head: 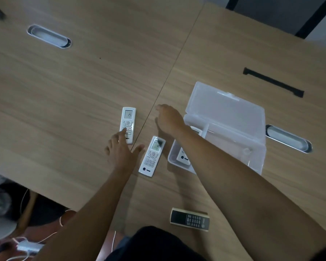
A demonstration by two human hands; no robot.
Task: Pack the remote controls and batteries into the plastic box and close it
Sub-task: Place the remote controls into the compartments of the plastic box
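1. A wood-grain table (64, 95), made of two tops joined along a seam, fills the view from the head camera; oval cable ports are set into it at far left (49, 36) and at right (288, 138).
2. The clear plastic box (252, 157) sits right of centre with its lid (226, 112) swung open to the far side.
3. One white remote (183, 157) already lies inside the box, partly hidden by the right forearm.
4. The left hand (120, 149), fingers spread and holding nothing, touches a fingertip to the lower buttons of a second white remote (128, 125) lying left of the seam.
5. The right hand (168, 118), loosely curled and empty, hangs over the table just beside the box's near-left corner.
6. A third white remote (152, 156) lies between the two hands.
7. A dark remote (190, 219) rests near the table's front edge.
8. A black strip (273, 82) lies beyond the box.
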